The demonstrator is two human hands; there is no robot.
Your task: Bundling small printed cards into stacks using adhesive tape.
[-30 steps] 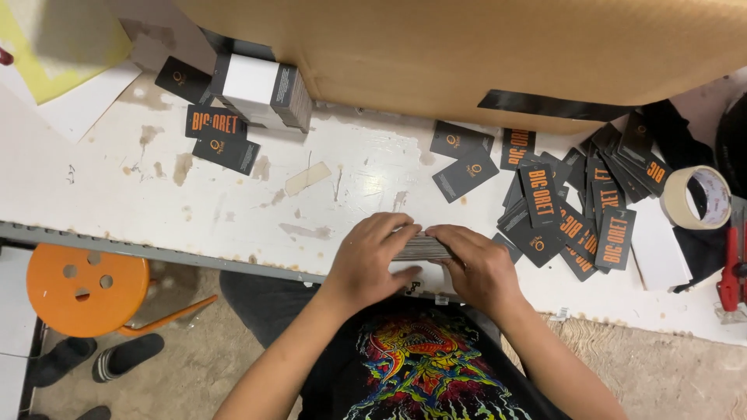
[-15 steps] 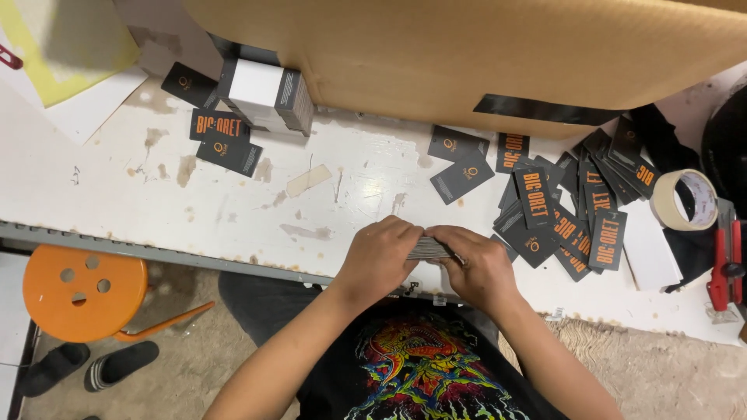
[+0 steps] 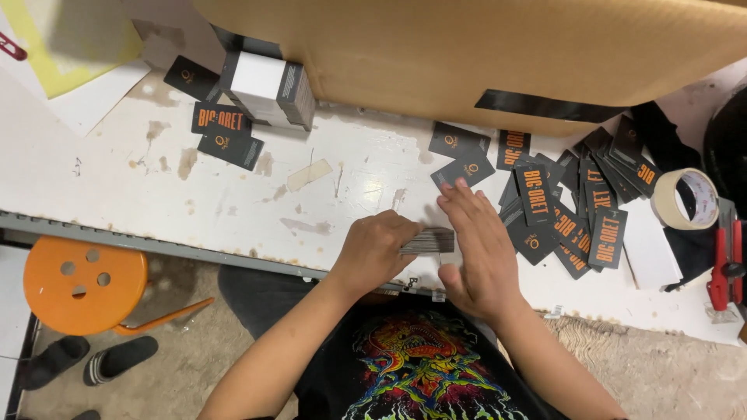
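Holding: a thin stack of dark cards (image 3: 428, 241), lying on its side near the front edge of the white surface (image 3: 156, 202), between the two hands.
Left hand: the left hand (image 3: 373, 250) is clenched around the left end of the stack, knuckles up, fingers wrapped over the card edges.
Right hand: the right hand (image 3: 476, 247) is released, palm flat and fingers stretched out, pressed against the right end of the stack; it grasps nothing.
Loose cards: a heap of black cards with orange print (image 3: 568, 202) is spread just beside the right hand, toward the right edge of the surface; a few overlap one another.
Far cards: three more black cards (image 3: 222, 128) lie toward the back left corner, well apart from the hands.
Box: a small white-and-black box (image 3: 268, 89) stands at the back edge, touching those cards.
Cardboard: a large brown cardboard sheet (image 3: 482, 54) with a black tape strip covers the back edge.
Tape roll: a roll of pale tape (image 3: 685, 198) sits at the right edge, near the heap.
Red tool: a red-handled tool (image 3: 724, 264) lies at the right edge.
Stool: an orange stool (image 3: 82, 284) stands on the floor below the front left edge.
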